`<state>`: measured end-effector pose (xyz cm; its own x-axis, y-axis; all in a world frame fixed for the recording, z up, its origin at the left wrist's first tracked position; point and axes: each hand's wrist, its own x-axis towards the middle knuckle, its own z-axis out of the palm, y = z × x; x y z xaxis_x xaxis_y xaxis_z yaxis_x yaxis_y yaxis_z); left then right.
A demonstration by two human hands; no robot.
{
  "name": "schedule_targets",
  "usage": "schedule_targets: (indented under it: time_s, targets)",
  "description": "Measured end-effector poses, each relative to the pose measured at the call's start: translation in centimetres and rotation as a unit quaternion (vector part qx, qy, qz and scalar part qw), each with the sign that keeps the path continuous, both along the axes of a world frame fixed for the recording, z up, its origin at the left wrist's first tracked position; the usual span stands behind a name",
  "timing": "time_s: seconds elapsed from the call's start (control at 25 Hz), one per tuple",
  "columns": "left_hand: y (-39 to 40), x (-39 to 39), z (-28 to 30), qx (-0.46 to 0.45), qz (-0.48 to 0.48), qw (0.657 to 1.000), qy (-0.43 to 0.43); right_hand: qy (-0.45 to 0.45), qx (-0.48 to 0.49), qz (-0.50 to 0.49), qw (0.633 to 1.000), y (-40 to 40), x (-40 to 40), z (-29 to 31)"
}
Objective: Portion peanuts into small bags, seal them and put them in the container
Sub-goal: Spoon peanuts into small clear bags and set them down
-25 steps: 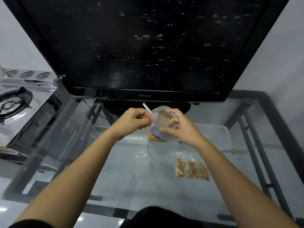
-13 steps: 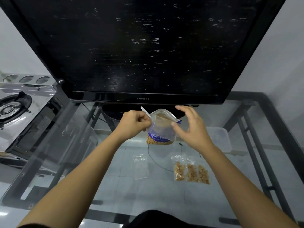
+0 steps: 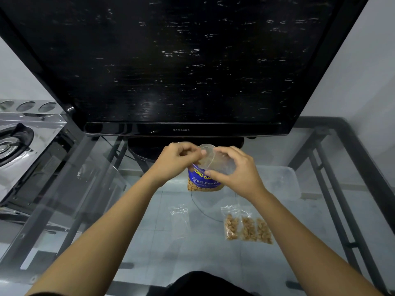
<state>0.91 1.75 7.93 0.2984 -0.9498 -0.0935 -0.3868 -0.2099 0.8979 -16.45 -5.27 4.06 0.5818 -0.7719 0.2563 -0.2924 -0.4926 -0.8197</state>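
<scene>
A big peanut bag (image 3: 204, 182) with a blue label and a clear top stands upright on the glass table (image 3: 149, 248), in front of the TV stand. My left hand (image 3: 176, 161) pinches the left side of its clear mouth. My right hand (image 3: 236, 170) grips the right side of that mouth. Three small filled bags (image 3: 248, 228) lie side by side, nearer me on the right. One empty small bag (image 3: 179, 218) lies flat to their left. A clear plastic container (image 3: 286, 184) sits to the right of my right hand.
A large black TV (image 3: 181, 60) on its round base fills the back of the table. A gas stove (image 3: 17, 142) stands beyond the table's left edge. A thin dark cable (image 3: 201, 210) loops under the glass. Dark metal frame bars run below on both sides.
My right hand has shifted from the bag's side to the top of its mouth, and my left hand has closed in there too. More of the blue label now shows below the hands.
</scene>
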Motion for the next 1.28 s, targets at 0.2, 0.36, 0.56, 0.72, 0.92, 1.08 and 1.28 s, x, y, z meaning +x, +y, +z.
schedule_targets:
  time_s: [0.2, 0.36, 0.56, 0.72, 0.92, 1.08, 1.28]
  targets:
    - [-2.8, 2.9, -4.0, 0.054, 0.229, 0.964, -0.124, -0.065, 0.079, -0.063, 0.993, -1.8, -0.8, -1.0]
    - [-4.1, 2.3, -5.1, 0.03, 0.159, 0.98, -0.113, -0.069, 0.117, -0.096, 0.986, -2.6, -1.1, -2.4]
    - [-4.7, 2.4, -3.4, -0.147, 0.002, 0.949, -0.278, -0.027, 0.182, -0.075, 0.98, -2.8, -1.0, -4.2]
    - [-4.4, 3.0, -5.2, -0.071, -0.028, 0.96, -0.271, -0.009, 0.194, -0.062, 0.979, -2.8, -0.9, -4.5]
    - [-4.5, 2.5, -6.3, 0.01, 0.158, 0.985, -0.065, 0.001, 0.222, -0.039, 0.974, -3.1, -1.1, -3.9]
    - [-4.4, 1.4, -6.2, 0.026, 0.135, 0.99, -0.009, 0.001, 0.231, -0.037, 0.972, -3.3, -1.1, -3.7]
    - [-4.5, 1.8, -7.0, 0.068, 0.252, 0.946, 0.194, -0.012, 0.239, -0.044, 0.97, -3.4, -1.4, -3.4]
